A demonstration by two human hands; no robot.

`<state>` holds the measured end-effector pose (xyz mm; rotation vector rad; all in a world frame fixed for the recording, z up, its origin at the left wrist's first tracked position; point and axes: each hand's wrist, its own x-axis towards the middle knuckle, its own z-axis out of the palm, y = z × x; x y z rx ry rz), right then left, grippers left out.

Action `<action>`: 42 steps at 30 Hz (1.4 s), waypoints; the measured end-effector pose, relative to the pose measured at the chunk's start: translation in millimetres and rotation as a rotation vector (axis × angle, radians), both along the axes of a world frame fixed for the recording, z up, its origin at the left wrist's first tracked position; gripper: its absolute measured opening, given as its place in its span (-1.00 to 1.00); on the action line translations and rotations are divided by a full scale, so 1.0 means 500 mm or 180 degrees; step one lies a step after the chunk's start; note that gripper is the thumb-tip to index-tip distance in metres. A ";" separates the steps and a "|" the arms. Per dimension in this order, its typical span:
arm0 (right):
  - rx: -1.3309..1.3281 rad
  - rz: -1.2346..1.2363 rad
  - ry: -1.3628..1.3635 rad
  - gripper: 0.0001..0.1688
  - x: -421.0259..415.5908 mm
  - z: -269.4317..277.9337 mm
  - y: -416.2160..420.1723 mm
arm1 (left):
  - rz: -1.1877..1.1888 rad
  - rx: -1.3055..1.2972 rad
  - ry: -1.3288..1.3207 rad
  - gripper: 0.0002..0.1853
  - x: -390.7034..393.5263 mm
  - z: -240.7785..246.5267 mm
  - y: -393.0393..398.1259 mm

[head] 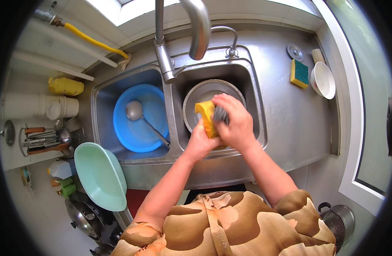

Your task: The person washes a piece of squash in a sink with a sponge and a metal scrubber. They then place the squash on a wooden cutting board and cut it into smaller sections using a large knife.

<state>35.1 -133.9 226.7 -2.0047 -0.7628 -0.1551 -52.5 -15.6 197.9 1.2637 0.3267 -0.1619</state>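
Observation:
Over the right sink basin (255, 96), my left hand (202, 137) grips a curved yellow piece (206, 116) that looks like cut pumpkin. Its hollow inner side faces left. My right hand (236, 121) is slightly blurred and holds a dark grey scrubber, apparently steel wool (221, 114), against the piece's right side. Beneath both hands sits a round metal basin (212, 84) with some water in it; my hands hide its near part. In the left sink, a metal ladle (134, 110) rests inside a blue plastic basin (122, 137).
A steel faucet (165, 60) and a smaller tap (231, 51) rise behind the sinks. On the right counter are a green-and-yellow sponge (300, 73), a white bowl (322, 80) and a metal lid (295, 52). A mint-green basin (100, 176) stands tilted at the left, below a utensil rack (47, 140).

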 end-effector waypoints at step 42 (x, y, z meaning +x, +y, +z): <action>-0.0812 0.0165 0.1656 -0.63 0.063 -0.013 -0.016 | -0.1044 0.1876 -0.0159 -0.28 -0.038 0.011 -0.014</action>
